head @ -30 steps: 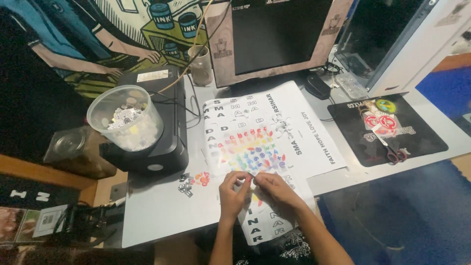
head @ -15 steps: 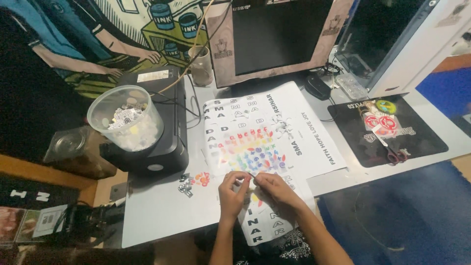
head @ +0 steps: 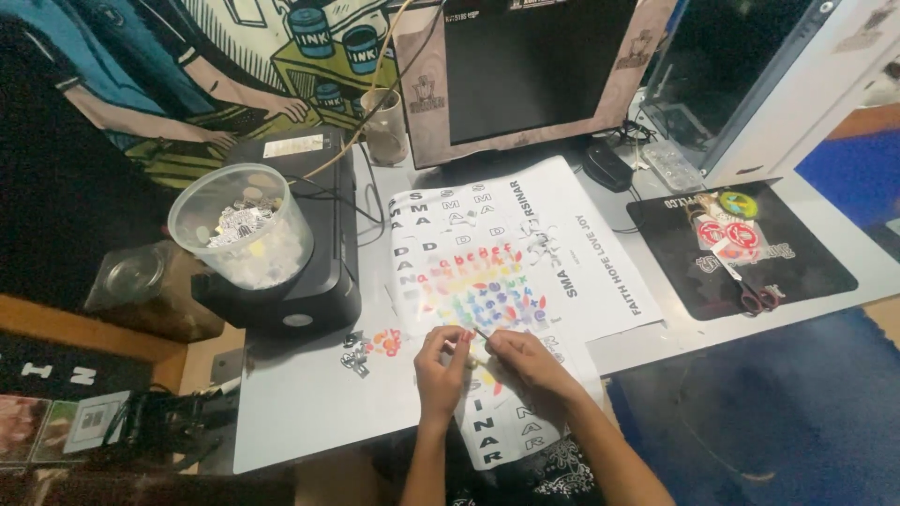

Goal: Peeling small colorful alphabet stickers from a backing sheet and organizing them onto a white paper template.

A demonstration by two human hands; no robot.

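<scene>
Paper-thin and floppy, the white sticker sheet of coloured cut letters (head: 511, 281) lies on the grey desk (head: 309, 403); left hand (head: 441, 364) and right hand (head: 521, 356) pinch a tiny, likely tacky piece at its near edge.

A large white sticker sheet (head: 511, 281) with colourful letter cut-outs lies flat on the desk.
</scene>
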